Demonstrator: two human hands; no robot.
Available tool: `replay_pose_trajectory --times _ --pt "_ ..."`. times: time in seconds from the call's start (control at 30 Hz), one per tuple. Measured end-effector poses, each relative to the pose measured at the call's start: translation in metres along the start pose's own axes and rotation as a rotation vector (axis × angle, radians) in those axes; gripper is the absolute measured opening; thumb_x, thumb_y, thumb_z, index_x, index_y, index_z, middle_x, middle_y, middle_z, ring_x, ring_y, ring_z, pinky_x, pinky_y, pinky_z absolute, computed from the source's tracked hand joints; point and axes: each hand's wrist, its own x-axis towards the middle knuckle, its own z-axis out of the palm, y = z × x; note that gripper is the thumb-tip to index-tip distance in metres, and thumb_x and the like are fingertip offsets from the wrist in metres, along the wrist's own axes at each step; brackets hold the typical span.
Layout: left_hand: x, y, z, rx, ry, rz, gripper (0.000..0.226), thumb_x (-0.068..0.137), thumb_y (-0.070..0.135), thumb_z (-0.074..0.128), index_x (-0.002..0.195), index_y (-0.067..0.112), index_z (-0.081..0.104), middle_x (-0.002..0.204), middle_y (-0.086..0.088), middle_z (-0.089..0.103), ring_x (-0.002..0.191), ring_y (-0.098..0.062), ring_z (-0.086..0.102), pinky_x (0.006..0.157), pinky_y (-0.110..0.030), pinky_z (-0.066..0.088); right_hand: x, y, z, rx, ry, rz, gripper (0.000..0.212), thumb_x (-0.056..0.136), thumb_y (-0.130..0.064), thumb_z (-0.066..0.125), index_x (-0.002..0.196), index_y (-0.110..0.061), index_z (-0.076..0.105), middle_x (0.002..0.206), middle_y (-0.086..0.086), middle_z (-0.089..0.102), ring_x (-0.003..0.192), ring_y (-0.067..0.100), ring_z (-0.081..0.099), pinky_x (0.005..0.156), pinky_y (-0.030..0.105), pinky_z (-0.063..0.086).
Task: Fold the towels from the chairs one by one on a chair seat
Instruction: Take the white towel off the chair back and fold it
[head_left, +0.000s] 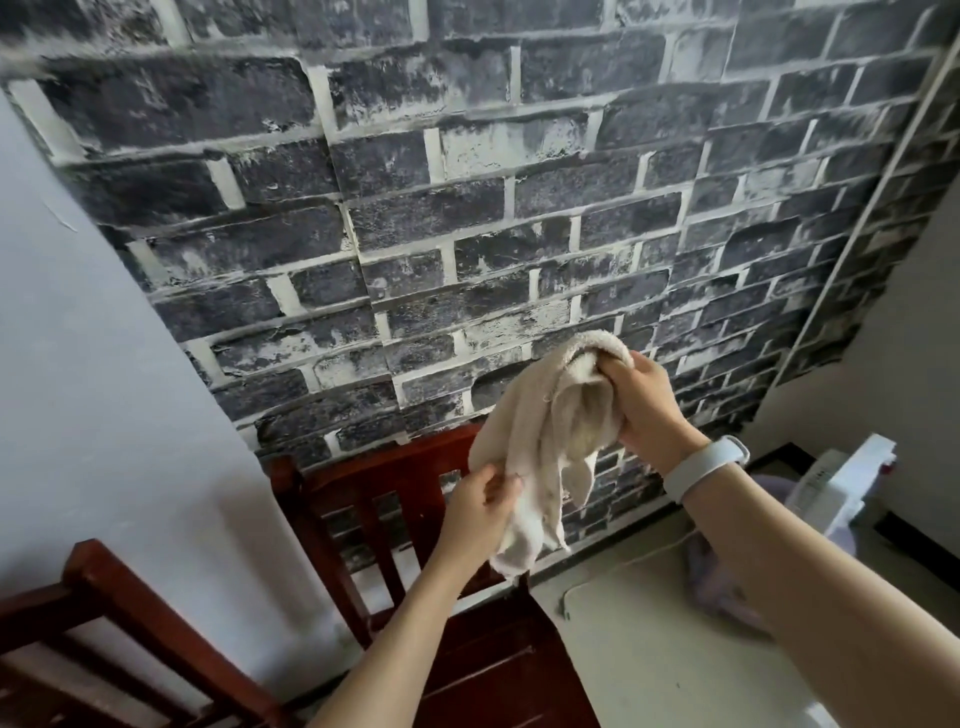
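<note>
Head view. We hold a single towel (540, 441) in the air with both hands, above the back rail of the nearer chair (395, 499) and in front of the brick-patterned wall (467, 208); it touches neither the chair seat (498, 670) nor the floor (649, 639).

Handling. We judge the towel light and wholly limp: it sags between the two grips and hangs in loose folds, so it will keep no shape of its own until laid flat. Its looped pile should give the fingers sure purchase, with no risk of slipping or breakage. The best places to take hold are, in our judgement, two neighbouring corners or the hem between them, so that the cloth falls open under its own weight.

Appearance. The towel is cream to off-white terry, bunched and twisted, with a greyer shaded hollow near its upper end and a hemmed corner dangling at the bottom.

Hands. The right hand (644, 410), the higher one, wearing a pale wristband (701, 467), has its fingers (615, 371) curled round the upper bunch of cloth. The left hand (483, 504), lower down, pinches a fold of the towel's lower part between thumb and fingers.

Surroundings. A second dark wooden chair (119, 623) stands at the lower left, beside the plain pale wall (104, 389).
</note>
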Motion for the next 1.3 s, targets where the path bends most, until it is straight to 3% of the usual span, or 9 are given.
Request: replay_pose_trajectory --times 0.17,0.33,0.5,0.63,0.77,0.87,1.03,1.13,1.3 --pt "0.008 0.013 -0.006 0.088 0.105 0.063 0.017 0.091 0.023 0.052 0.079 0.011 0.056 0.063 0.0 0.057 0.055 -0.011 0.049 0.052 -0.023 0.036 -0.021 0.074 -0.04 -0.452 0.136 0.175 0.032 0.09 -0.032 0.054 0.083 -0.001 0.055 0.072 0.008 0.053 0.061 0.017 0.048 0.042 0.014 0.038" --pt "0.012 0.025 -0.005 0.153 0.045 0.166 0.015 0.09 0.021 0.055 0.078 0.014 0.059 0.061 0.004 0.057 0.056 -0.01 0.049 0.052 -0.021 0.033 -0.049 0.114 -0.032 -0.426 -0.392 0.386 0.041 0.091 -0.045 0.047 0.089 -0.009 0.068 0.081 0.0 0.068 0.072 0.012 0.062 0.057 0.015 0.049" --pt "0.009 0.023 -0.013 0.14 0.095 0.175 0.012 0.09 0.022 0.055 0.081 0.015 0.058 0.057 0.013 0.052 0.05 0.005 0.049 0.047 -0.01 0.032 -0.057 0.12 -0.019 -0.473 -0.57 0.394 0.026 0.088 -0.031 0.057 0.064 -0.022 0.062 0.064 -0.009 0.062 0.06 0.001 0.063 0.063 0.019 0.054" --pt "0.002 0.014 -0.028 0.232 0.185 0.136 0.012 0.096 0.026 0.041 0.089 0.017 0.046 0.057 0.01 0.044 0.045 -0.003 0.045 0.043 -0.014 0.03 -0.055 0.111 -0.004 -0.528 -0.358 0.19 0.023 0.091 -0.014 0.049 0.07 -0.011 0.057 0.072 0.005 0.059 0.066 0.019 0.059 0.066 0.041 0.057" --pt "-0.008 0.001 -0.05 0.236 0.252 0.125 0.009 0.096 0.026 0.041 0.09 0.019 0.041 0.057 0.005 0.045 0.041 -0.004 0.04 0.04 -0.015 0.029 -0.044 0.087 -0.004 -0.742 -0.084 -0.127 0.021 0.095 -0.013 0.042 0.099 -0.008 0.063 0.081 0.004 0.06 0.065 0.015 0.051 0.053 0.021 0.038" --pt "-0.014 -0.006 -0.063 0.166 0.189 0.076 0.014 0.087 0.029 0.059 0.089 0.02 0.049 0.065 0.009 0.049 0.05 0.001 0.045 0.047 -0.011 0.034 -0.036 0.071 -0.01 -0.814 -0.004 -0.242 0.026 0.097 -0.015 0.039 0.113 -0.008 0.059 0.085 0.008 0.062 0.059 0.014 0.049 0.049 0.023 0.034" --pt "-0.019 -0.016 -0.071 0.229 -0.038 -0.047 0.017 0.09 0.029 0.055 0.085 0.013 0.058 0.066 0.001 0.048 0.056 -0.011 0.043 0.054 -0.02 0.032 -0.026 0.052 -0.007 -0.767 0.025 -0.343 0.023 0.097 -0.01 0.039 0.106 0.001 0.058 0.079 0.007 0.056 0.06 0.015 0.048 0.046 0.015 0.032" --pt "-0.021 -0.02 -0.062 0.223 0.03 -0.1 0.018 0.097 0.03 0.039 0.082 0.019 0.04 0.061 0.002 0.035 0.048 -0.011 0.034 0.049 -0.025 0.027 -0.026 0.049 -0.004 -0.721 0.039 -0.38 0.022 0.096 -0.007 0.041 0.104 0.001 0.06 0.084 0.008 0.058 0.071 0.02 0.05 0.051 0.017 0.029" --pt "-0.021 -0.017 -0.053 0.139 0.116 -0.026 0.015 0.096 0.034 0.037 0.094 0.019 0.036 0.057 0.007 0.034 0.039 -0.002 0.031 0.04 -0.017 0.022 -0.032 0.055 -0.003 -0.67 0.124 -0.386 0.024 0.096 -0.008 0.041 0.11 -0.002 0.06 0.086 0.005 0.058 0.063 0.001 0.047 0.051 0.001 0.035"
